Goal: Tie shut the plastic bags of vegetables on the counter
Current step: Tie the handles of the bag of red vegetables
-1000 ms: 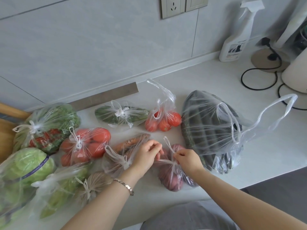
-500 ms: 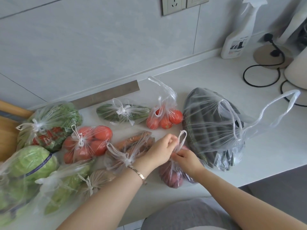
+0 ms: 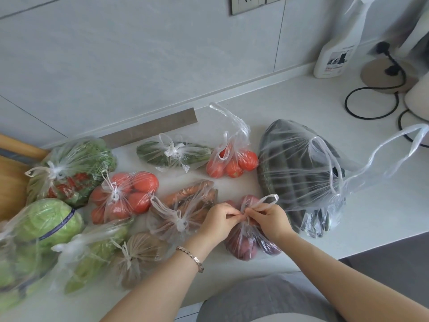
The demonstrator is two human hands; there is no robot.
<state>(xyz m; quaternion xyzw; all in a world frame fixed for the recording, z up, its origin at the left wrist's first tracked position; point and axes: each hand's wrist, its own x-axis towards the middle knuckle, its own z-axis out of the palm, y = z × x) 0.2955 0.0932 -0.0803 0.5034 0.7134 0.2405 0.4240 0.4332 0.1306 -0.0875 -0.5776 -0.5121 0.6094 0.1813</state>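
A clear bag of reddish-purple vegetables (image 3: pixel 246 246) lies near the counter's front edge. My left hand (image 3: pixel 218 220) and my right hand (image 3: pixel 271 220) meet above it, each pinching one of its handle strips, and a handle loop sticks up between them. Behind it a small bag of tomatoes (image 3: pixel 232 162) has loose, untied handles. To the right a big bag of dark cucumbers (image 3: pixel 299 177) lies with its long handles flung open. Knotted bags fill the left: carrots (image 3: pixel 185 210), large tomatoes (image 3: pixel 125 196), a cucumber bag (image 3: pixel 171 154), greens (image 3: pixel 72 168), cabbage (image 3: pixel 48 219).
A white spray bottle (image 3: pixel 334 56), a round base with a black cable (image 3: pixel 376 101) and a white appliance (image 3: pixel 420 96) stand at the back right. A wooden board (image 3: pixel 11 180) lies far left. The white counter (image 3: pixel 301 94) ends just in front of my arms.
My hands have come together over the reddish bag. They drew its two handles across each other and now pinch them close at the bag's neck. The view shifted slightly.
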